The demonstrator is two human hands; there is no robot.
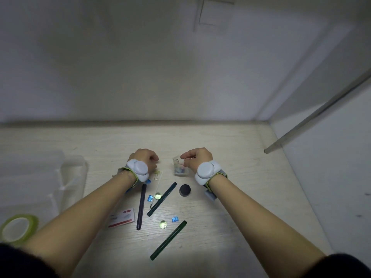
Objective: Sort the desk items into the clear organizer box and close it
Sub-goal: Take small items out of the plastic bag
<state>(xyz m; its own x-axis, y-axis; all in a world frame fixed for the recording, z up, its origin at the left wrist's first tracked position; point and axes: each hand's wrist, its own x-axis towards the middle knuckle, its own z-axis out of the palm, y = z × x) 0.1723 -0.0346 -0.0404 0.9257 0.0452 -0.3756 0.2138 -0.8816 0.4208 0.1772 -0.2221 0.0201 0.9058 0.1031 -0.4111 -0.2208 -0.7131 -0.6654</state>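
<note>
Left hand: above the surface, fingers curled inward; it seems to hold nothing, but the fingertips are hidden behind the back of the hand
Right hand: fingers pinch the top edge of a small clear container; coloured bits lie inside it, too small to name
Clear organizer box: at the left side of the surface, lid open, well apart from both hands
Pens: a dark pen and two green pens lie between the forearms
Small items: a gold binder clip just beside the left wrist; two yellow-green marbles; blue clips; a black round piece
Others: a red and white small box; a green tape roll at the near left edge
</note>
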